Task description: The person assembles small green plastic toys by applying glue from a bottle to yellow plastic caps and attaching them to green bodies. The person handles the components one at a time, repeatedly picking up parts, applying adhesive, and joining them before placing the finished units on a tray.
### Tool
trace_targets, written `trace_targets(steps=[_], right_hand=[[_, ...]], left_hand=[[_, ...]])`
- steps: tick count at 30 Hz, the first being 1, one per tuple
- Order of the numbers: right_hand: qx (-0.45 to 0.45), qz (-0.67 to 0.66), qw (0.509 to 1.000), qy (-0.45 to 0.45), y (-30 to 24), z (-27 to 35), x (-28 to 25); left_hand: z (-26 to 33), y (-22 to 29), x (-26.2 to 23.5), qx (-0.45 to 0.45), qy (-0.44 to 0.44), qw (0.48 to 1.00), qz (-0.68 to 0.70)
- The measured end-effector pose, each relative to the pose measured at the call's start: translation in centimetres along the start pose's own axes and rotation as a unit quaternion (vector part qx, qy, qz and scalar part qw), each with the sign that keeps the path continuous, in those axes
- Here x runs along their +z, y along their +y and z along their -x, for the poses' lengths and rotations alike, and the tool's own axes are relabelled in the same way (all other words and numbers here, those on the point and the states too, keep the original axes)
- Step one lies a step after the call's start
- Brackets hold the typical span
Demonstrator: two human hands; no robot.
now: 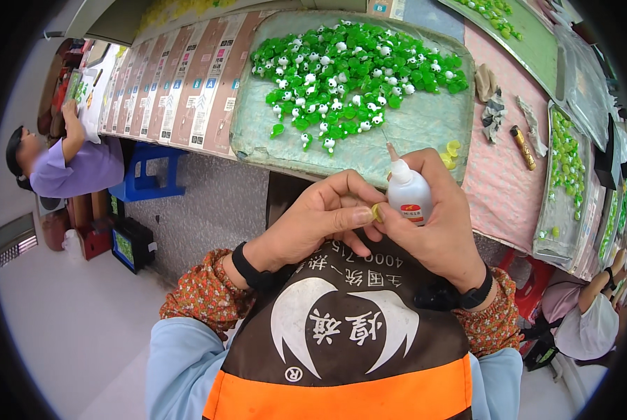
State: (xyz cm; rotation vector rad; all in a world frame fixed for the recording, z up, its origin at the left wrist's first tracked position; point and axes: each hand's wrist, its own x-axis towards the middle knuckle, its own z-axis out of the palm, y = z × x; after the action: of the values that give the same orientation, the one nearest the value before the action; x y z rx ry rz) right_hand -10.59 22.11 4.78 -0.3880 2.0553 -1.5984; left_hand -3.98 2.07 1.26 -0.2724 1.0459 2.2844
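My left hand pinches a small yellow-green plastic piece between thumb and fingers, close to my chest. My right hand touches the same piece with its fingertips and also grips a small white glue bottle with a thin needle tip pointing up. Both hands hover just below the near edge of a grey tray that holds a heap of several small green and white plastic figures. Two yellow pieces lie on the tray next to my right hand.
A pink cloth covers the table to the right, with rags, a brown tube and more trays of green pieces. Cardboard strips line the left. One person sits far left, another lower right. A blue stool stands under the table.
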Motion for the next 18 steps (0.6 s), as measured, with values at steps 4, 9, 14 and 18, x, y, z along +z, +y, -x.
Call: trace_targets(steps=[4,9,14,18], right_hand=[[0.008,0.020,1.000,-0.007,-0.2,0.1,0.3],[-0.051,0.082,0.995,-0.002,0.4,0.0,0.4],[-0.006,0.020,1.000,0.019,1.2,0.1,0.5],[-0.064,0.080,0.994,0.043,0.4,0.7,-1.0]], left_hand=[[-0.1,-0.4,-0.5,0.000,-0.001,1.000,0.014],[-0.1,-0.5,-0.4,0.006,0.000,1.000,-0.020],[-0.1,-0.4,-1.1,0.011,-0.014,1.000,0.009],[0.1,-0.4,-1.8,0.042,-0.022,0.996,0.078]])
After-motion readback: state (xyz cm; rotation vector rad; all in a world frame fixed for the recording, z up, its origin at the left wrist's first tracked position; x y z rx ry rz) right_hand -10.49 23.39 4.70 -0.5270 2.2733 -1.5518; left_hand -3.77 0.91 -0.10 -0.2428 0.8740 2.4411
